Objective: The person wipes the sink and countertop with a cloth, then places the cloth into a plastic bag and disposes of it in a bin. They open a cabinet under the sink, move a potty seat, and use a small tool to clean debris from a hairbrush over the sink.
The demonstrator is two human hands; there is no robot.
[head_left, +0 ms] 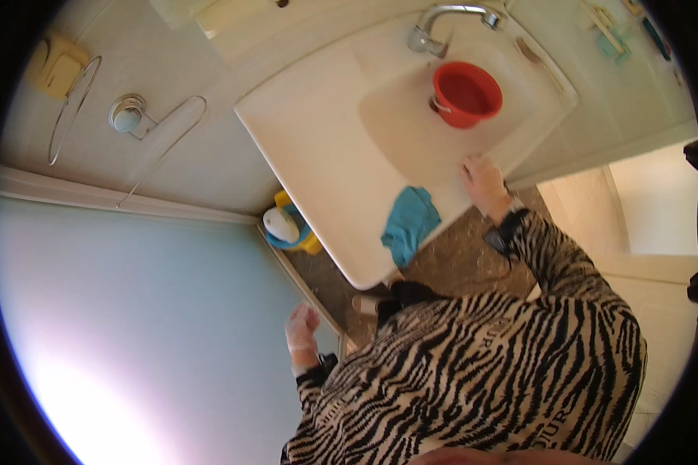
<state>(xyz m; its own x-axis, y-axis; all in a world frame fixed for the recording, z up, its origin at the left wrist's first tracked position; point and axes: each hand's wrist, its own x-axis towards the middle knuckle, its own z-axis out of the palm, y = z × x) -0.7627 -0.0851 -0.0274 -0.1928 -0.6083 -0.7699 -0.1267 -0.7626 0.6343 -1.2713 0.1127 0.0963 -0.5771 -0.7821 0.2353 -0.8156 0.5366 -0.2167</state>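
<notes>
In a thin, see-through glove, my right hand (485, 184) is at the front rim of the white sink (302, 147). Its fingers are loosely bent and apart, with nothing visible in them. A red bucket (468, 94) with a light handle stands in the basin beyond that hand, under the chrome faucet (434, 35). To the hand's left, a crumpled blue cloth (411, 225) drapes over the sink's front edge. My left hand (302, 329), gloved too, hangs away from the sink beside the pale blue panel; its fingers are half curled and hold nothing I can see.
Left of the sink, a yellow and blue container (295, 232) with a white item sits low down. Wire holders (155, 132) and a beige box (60, 68) are on the left wall. A brush (529, 50) lies at the sink's back right. Brown flooring (473, 256) shows in front.
</notes>
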